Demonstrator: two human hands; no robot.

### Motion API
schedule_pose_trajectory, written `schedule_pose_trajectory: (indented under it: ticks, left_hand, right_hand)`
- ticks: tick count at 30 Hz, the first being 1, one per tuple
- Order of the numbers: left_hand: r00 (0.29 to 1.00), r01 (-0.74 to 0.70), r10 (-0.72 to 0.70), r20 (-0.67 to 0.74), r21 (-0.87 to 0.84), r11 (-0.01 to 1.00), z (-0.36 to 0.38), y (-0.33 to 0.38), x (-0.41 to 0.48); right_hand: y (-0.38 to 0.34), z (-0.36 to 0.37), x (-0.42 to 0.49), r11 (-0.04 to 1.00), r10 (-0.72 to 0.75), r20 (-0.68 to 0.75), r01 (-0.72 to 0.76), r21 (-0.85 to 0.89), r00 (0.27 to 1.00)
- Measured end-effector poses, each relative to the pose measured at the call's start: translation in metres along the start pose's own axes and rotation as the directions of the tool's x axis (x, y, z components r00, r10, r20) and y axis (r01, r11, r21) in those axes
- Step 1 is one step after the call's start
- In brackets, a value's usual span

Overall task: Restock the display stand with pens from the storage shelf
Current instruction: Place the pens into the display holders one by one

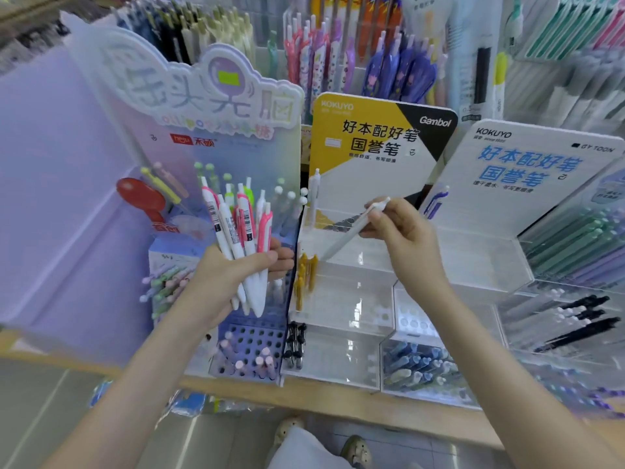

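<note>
My left hand (236, 275) grips a bunch of white pens with pink clips (236, 231), tips down, in front of the lilac display stand (216, 106). My right hand (402, 231) pinches a single white pen (351, 231) near its clip end. That pen slants down to the left over the upper tier of the white Kokuyo display stand (345, 286) with the yellow header card. One white pen (314, 194) stands upright in that stand's top row, and a few yellow pens (304, 275) stand at its left edge.
A blue holed pen rack (250, 346) with a few pink-capped pens sits below my left hand. A second Kokuyo stand (527, 170) with clear trays of pens (575, 245) is on the right. Hanging pens (338, 59) fill the back wall. The wooden shelf edge (338, 397) runs across the front.
</note>
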State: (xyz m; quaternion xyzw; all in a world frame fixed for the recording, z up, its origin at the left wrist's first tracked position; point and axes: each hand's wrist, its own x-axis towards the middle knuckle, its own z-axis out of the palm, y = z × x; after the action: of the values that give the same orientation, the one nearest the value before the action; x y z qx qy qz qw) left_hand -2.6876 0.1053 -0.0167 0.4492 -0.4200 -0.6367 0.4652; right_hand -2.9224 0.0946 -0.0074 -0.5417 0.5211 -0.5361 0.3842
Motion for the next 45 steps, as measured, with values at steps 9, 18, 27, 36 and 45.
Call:
schedule_pose_trajectory:
  ticks: [9, 18, 27, 36, 45]
  left_hand:
    - [0.999, 0.037, -0.038, 0.023, 0.037, 0.999, 0.0, -0.004, -0.001]
    - [0.998, -0.007, -0.003, 0.061, 0.162, 0.987, 0.0, 0.004, 0.001]
    - [0.997, -0.017, 0.001, 0.076, 0.211, 0.977, -0.003, 0.003, 0.005]
    - [0.995, -0.01, -0.005, 0.099, 0.15, 0.989, 0.003, 0.0, 0.01]
    - [0.983, -0.009, -0.022, 0.184, 0.17, 0.985, 0.051, -0.006, 0.014]
  right_hand:
    - [-0.002, 0.029, 0.029, 0.989, -0.073, -0.052, 0.065, -0.133, 0.996]
    - [-0.015, 0.04, 0.044, 0.899, -0.213, 0.08, 0.227, -0.375, 0.974]
    - [0.003, 0.055, 0.049, 0.846, -0.11, 0.225, 0.21, -0.49, 0.968]
    - [-0.004, 0.048, 0.04, 0.813, -0.099, 0.173, 0.18, -0.553, 0.98]
    - [-0.02, 0.021, -0.002, 0.981, 0.074, 0.312, -0.013, -0.194, 0.947]
